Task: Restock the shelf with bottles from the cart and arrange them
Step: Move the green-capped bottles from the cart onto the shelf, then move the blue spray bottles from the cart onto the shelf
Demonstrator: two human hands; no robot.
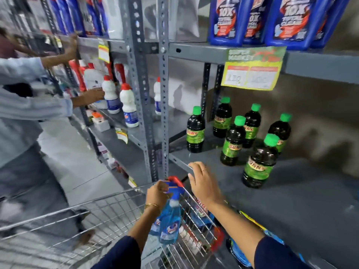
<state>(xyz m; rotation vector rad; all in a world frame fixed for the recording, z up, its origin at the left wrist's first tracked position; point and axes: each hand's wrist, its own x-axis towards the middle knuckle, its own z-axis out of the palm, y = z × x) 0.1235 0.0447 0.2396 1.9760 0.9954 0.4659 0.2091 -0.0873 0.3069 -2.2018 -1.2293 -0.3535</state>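
Observation:
My left hand point(157, 193) grips the neck of a blue spray bottle point(169, 224) with a red trigger head, and the bottle hangs over the wire cart point(101, 216). My right hand point(204, 183) hovers with fingers apart above the front edge of the grey shelf point(291, 200), holding nothing. Several dark bottles with green caps and green labels point(233, 140) stand loosely on that shelf, the nearest one point(260, 162) to the right of my right hand. More packaged goods point(200, 212) lie inside the cart's far end.
Another person point(23, 105) stands at the left, both hands on the neighbouring shelf with white red-capped bottles point(128, 105). Blue jugs point(272, 18) fill the shelf above. A yellow price tag point(252, 72) hangs from it. Grey perforated uprights point(163, 94) divide the bays.

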